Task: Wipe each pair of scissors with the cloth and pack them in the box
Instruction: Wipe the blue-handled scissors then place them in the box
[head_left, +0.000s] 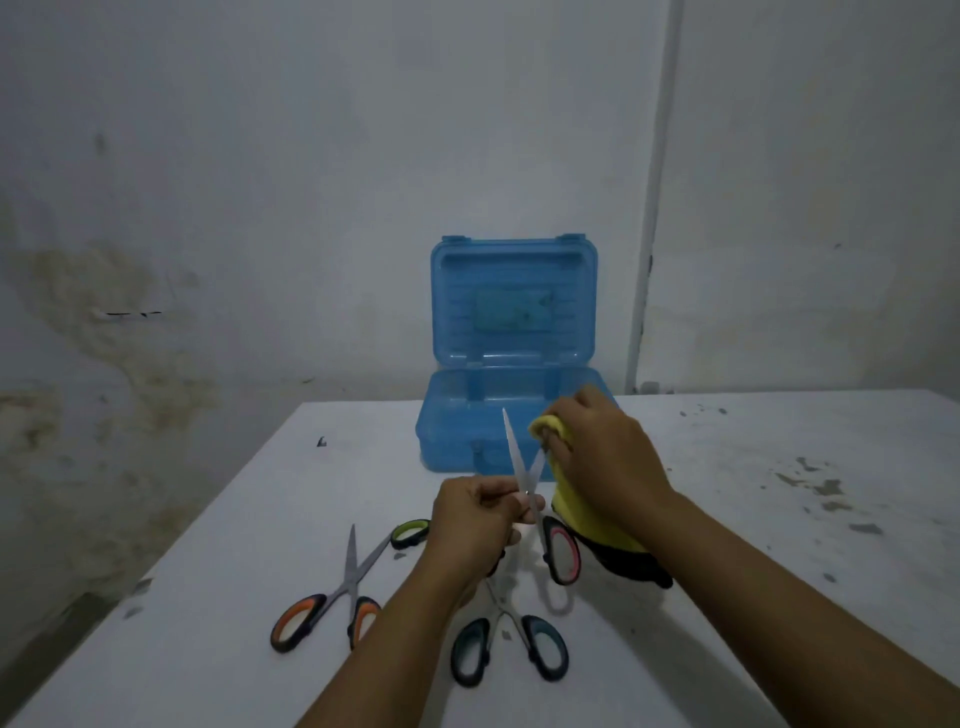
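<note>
The left hand (475, 519) pinched the pink-handled scissors (540, 512) near their pivot, blades spread and pointing up toward the box. The right hand (597, 452) gripped the yellow cloth (563, 499), bunched over the tip of the right-hand blade, the rest of the cloth hanging down to the table (779, 545). The step in hand looked to be wiping this pair, 1 blade at a time; the bare left blade probably came next, and that called for care near the exposed edge. Then this pair would go into the open blue box (467, 415), standing just behind the hands. 3 other pairs lay on the table nearer the person: orange-handled scissors (343, 597), green-handled scissors (408, 535) and teal-handled scissors (506, 639).
</note>
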